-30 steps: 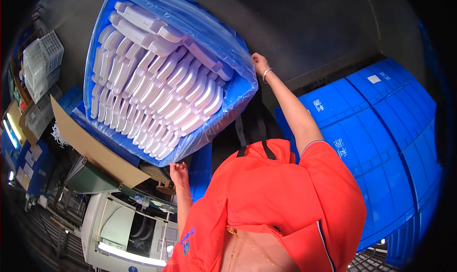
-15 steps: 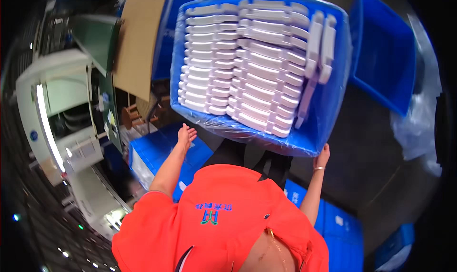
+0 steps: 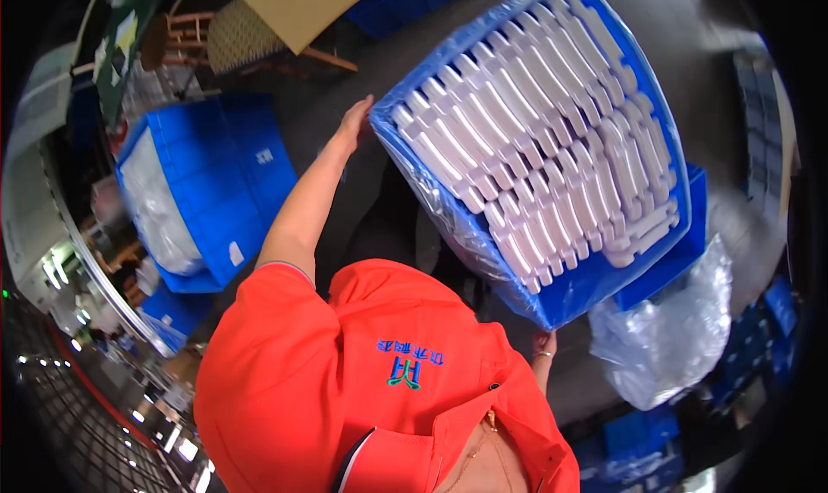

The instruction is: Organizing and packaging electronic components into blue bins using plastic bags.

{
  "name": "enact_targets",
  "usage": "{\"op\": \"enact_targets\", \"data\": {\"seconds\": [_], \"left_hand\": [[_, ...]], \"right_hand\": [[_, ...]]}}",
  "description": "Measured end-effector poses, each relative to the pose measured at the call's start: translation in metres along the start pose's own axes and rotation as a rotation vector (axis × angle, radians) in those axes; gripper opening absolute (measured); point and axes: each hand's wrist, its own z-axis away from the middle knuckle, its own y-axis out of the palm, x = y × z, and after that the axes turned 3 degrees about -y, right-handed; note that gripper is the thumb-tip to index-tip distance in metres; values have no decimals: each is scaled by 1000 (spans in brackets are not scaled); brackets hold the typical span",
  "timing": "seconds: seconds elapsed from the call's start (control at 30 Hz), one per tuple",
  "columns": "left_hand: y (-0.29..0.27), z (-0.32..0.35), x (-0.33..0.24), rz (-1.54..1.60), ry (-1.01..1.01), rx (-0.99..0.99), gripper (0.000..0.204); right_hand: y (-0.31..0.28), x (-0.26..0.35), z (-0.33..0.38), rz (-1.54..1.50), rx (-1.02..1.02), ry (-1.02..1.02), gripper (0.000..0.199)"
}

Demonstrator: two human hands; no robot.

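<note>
A blue plastic bin (image 3: 580, 299) with a clear plastic liner sits turned at a slant in front of me, holding several stacked rows of white moulded plastic parts (image 3: 526, 96). At the bin's left corner is my left hand (image 3: 354, 124); its fingers are stretched out, with the tips at the edge. My right hand (image 3: 544, 343), below a bracelet, grips the bin's near corner, and its fingers are partly hidden by the bin. A few of the white parts (image 3: 642, 234) lie at another angle near the right wall.
Another blue bin (image 3: 660, 277) stands behind the right side, beside crumpled clear plastic (image 3: 668, 333). To the left stands a large blue bin (image 3: 228, 174) with white film. A chair (image 3: 246, 36) and a brown board (image 3: 302, 1) are at the far left.
The full bin has swung clockwise and shifted right in view. My left hand has come up to its left corner; my right hand has stayed at its near corner, now lower in view.
</note>
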Motion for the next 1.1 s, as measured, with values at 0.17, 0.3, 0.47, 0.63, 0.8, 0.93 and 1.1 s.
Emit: {"op": "enact_targets", "data": {"seconds": [0.17, 0.3, 0.47, 0.63, 0.8, 0.93, 1.1], "left_hand": [[-27, -62, -7, -348, -67, 303, 42], [6, -68, 10, -807, 164, 133, 58], [-15, -103, 20, -763, 204, 44, 56], [-6, -111, 23, -750, 173, 183, 39], [19, -116, -4, -559, 76, 223, 31], [71, -118, -60, -266, 31, 455, 31], [90, -135, -93, -345, 67, 627, 19]], "right_hand": [[118, 54, 50, 469, -357, -267, 20], [180, 104, 95, 923, -442, -864, 22], [407, 111, 141, 1093, -85, -1203, 21], [638, 116, 201, 1187, 498, -1707, 9], [841, 142, 176, 1501, 894, -1846, 15], [922, 166, 59, 2174, 828, -1835, 25], [958, 130, 50, 3298, 581, -985, 28]]}}
